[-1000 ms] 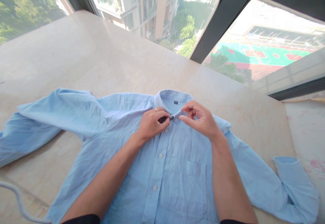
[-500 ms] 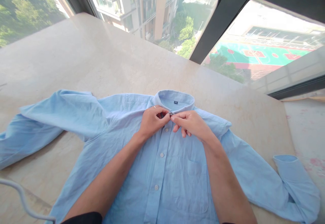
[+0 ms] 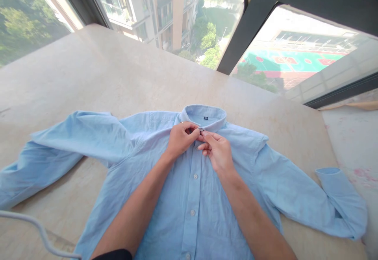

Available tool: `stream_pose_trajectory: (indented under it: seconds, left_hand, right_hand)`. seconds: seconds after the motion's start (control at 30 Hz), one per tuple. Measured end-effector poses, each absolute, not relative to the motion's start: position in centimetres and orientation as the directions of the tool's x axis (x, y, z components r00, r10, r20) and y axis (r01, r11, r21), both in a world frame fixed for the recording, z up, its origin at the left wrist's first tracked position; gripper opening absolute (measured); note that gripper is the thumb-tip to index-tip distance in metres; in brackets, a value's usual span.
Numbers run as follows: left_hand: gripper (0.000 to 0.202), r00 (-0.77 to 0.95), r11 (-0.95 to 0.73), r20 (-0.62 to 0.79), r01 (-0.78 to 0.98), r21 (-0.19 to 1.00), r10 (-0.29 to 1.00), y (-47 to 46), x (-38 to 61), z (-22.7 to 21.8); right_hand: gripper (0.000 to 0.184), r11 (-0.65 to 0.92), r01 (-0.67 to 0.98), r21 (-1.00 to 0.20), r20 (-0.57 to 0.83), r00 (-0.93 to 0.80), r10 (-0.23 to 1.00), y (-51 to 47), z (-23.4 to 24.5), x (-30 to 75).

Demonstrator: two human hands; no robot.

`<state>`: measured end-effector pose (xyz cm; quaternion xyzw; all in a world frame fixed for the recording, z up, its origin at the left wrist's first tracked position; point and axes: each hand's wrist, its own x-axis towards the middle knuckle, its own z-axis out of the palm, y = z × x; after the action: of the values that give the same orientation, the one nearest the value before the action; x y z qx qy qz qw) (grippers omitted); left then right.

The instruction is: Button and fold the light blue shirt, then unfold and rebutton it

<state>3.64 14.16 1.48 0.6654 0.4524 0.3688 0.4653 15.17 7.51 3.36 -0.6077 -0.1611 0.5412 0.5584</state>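
A light blue button-up shirt [image 3: 183, 197] lies face up on a pale stone ledge [image 3: 97, 71], sleeves spread to both sides. My left hand [image 3: 181, 140], a ring on one finger, pinches the shirt's placket just under the collar [image 3: 203, 117]. My right hand [image 3: 217, 152] meets it there, fingers pinched on the same spot at the top button. Both hands are closed on the cloth. Several buttons below run closed down the front.
A white clothes hanger [image 3: 35, 228] pokes in at the lower left. Large windows [image 3: 165, 12] with a dark frame [image 3: 233, 35] stand right behind the ledge. The right cuff [image 3: 333, 177] lies near the ledge's right end.
My right hand has drawn in from the collar's right side to meet the left at the top button. The view has shifted slightly; the shirt lies as before.
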Motion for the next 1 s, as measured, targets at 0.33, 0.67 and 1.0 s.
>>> stream_pose_trajectory:
  seconds: [0.33, 0.67, 1.0]
  left_hand:
    - [0.012, 0.420, 0.004, -0.059, 0.131, 0.991, 0.906, 14.6, 3.2, 2.0]
    - [0.016, 0.488, 0.043, -0.074, 0.073, 0.996, 0.870, 14.7, 3.1, 2.1]
    - [0.014, 0.497, 0.023, -0.047, 0.055, 0.998, 0.866, 14.5, 3.2, 2.3]
  right_hand:
    - [0.028, -0.295, -0.452, -0.842, -0.484, 0.389, 0.784, 7.3, 3.3, 14.4]
    - [0.025, -0.269, -0.417, -0.868, -0.461, 0.479, 0.747, 8.0, 3.4, 13.9]
    - [0.015, -0.303, -0.488, -0.819, -0.528, 0.432, 0.731, 8.3, 3.8, 14.4]
